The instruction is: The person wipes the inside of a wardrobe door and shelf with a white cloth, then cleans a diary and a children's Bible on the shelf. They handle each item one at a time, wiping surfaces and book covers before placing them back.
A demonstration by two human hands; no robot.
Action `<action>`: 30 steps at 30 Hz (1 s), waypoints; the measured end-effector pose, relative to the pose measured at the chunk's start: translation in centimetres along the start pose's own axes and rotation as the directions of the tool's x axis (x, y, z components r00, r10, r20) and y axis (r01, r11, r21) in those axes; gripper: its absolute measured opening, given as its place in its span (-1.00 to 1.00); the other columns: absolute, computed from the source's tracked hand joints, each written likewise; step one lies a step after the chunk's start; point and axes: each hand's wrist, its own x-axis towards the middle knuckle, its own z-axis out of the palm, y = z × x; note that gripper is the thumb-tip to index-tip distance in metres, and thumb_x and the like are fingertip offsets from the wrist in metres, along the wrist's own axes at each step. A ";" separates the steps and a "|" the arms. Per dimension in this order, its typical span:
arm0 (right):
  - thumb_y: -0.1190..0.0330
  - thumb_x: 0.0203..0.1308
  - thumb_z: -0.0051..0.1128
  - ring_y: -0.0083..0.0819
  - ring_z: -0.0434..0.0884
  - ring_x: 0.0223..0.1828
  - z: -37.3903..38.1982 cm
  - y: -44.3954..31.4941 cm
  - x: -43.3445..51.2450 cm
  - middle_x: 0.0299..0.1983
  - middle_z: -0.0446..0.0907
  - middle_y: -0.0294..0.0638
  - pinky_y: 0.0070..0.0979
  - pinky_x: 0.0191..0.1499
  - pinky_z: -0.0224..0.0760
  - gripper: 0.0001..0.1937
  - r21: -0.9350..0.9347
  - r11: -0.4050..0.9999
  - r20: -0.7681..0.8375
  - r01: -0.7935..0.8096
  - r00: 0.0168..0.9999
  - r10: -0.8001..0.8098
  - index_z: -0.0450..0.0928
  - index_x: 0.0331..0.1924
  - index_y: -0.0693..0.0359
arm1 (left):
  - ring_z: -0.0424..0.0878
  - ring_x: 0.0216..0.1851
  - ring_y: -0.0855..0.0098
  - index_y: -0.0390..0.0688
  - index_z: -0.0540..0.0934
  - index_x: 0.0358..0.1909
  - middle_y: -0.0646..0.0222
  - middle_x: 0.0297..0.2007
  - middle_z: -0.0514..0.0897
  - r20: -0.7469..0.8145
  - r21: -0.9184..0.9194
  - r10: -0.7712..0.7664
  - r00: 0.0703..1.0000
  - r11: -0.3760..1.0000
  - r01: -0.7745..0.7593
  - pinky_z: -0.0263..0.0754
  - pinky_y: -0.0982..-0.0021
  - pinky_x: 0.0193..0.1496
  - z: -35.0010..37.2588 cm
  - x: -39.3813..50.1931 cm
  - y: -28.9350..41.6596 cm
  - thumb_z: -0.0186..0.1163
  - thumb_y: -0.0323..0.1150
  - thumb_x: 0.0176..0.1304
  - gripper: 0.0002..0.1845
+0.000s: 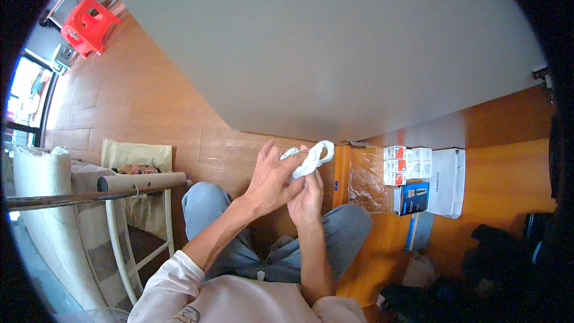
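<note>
A white looped bundle (314, 159), perhaps a cable or twisted plastic, is gripped between both hands in front of my knees. My left hand (273, 179) presses on its left side, thumb and forefinger against it. From below, my right hand (307, 199) holds the lower part, its fingers partly hidden behind the bundle and my left hand. One loop sticks out above the fingers to the right. Exactly what the bundle is cannot be made out.
A large grey panel (336, 45) spans the area ahead. On the right, small white boxes (406, 163), a blue-black box (413, 198) and a white Huawei box (448, 184) sit on a wooden surface. A metal-framed rack (116, 229) stands left; a red plastic stool (89, 27) is farther off.
</note>
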 end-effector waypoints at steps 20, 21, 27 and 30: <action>0.51 0.12 0.41 0.18 0.56 0.25 -4.7 -9.6 14.5 0.32 0.58 -0.06 0.22 0.36 0.29 -0.72 -0.318 -0.769 0.920 0.554 -0.016 -0.392 0.79 -0.05 0.18 | 0.45 0.07 0.47 -0.04 0.55 0.07 0.51 -0.08 0.52 -0.639 -0.749 -0.578 0.507 0.617 -0.241 0.23 0.23 0.32 -12.1 6.5 -8.7 -0.10 0.15 0.61 -0.52; 0.49 0.17 0.38 0.13 0.55 0.30 -5.6 -10.1 14.2 0.33 0.60 -0.04 0.21 0.43 0.23 -0.73 -0.297 -0.789 0.935 0.537 -0.004 -0.355 0.78 -0.02 0.16 | 0.45 0.06 0.48 -0.04 0.55 0.04 0.52 -0.11 0.51 -0.652 -0.735 -0.557 0.515 0.632 -0.246 0.23 0.24 0.31 -11.9 6.7 -8.8 -0.11 0.16 0.61 -0.52; 0.45 0.53 -0.12 0.09 0.14 0.61 6.5 -25.1 9.5 0.58 0.13 0.14 0.07 0.58 0.07 -0.46 -0.414 -0.870 0.850 0.267 -0.229 -0.474 0.22 0.55 0.12 | 0.42 -0.03 0.51 -0.03 0.57 -0.04 0.51 -0.12 0.52 -0.705 -0.688 -0.514 0.490 0.664 -0.293 0.27 0.30 0.23 -10.8 6.3 -9.2 -0.14 0.15 0.64 -0.52; 0.36 0.62 -0.20 0.03 0.20 0.59 12.5 -26.1 9.4 0.60 0.09 0.13 -0.07 0.56 0.17 -0.51 -0.335 -0.891 0.836 0.306 -0.340 -0.431 0.22 0.54 0.24 | 0.50 0.18 0.42 -0.03 0.59 0.10 0.47 0.08 0.64 -0.636 -0.749 -0.544 0.547 0.608 -0.265 0.22 0.22 0.35 -11.2 5.9 -9.5 -0.12 0.17 0.60 -0.48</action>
